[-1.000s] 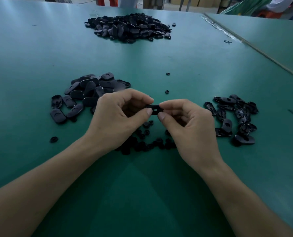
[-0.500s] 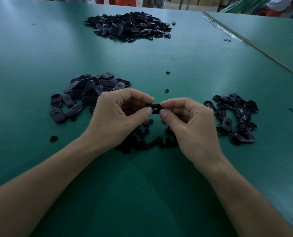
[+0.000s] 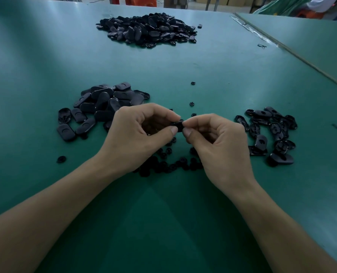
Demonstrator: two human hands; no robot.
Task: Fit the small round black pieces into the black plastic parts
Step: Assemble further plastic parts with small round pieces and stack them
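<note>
My left hand and my right hand meet above the green table. Between their thumbs and forefingers they pinch one black plastic part, mostly hidden by the fingertips. I cannot tell whether a round piece sits in it. Several small round black pieces lie on the table under and just behind my hands. A pile of black oval parts lies to the left of my left hand. A smaller group of black parts lies to the right of my right hand.
A large heap of black parts lies far back on the table. Stray round pieces sit at the left and behind my hands. A seam runs diagonally at the right, where a second green table begins.
Both hands stay together, pinching the same part. The fingertips have shifted only slightly on it.
</note>
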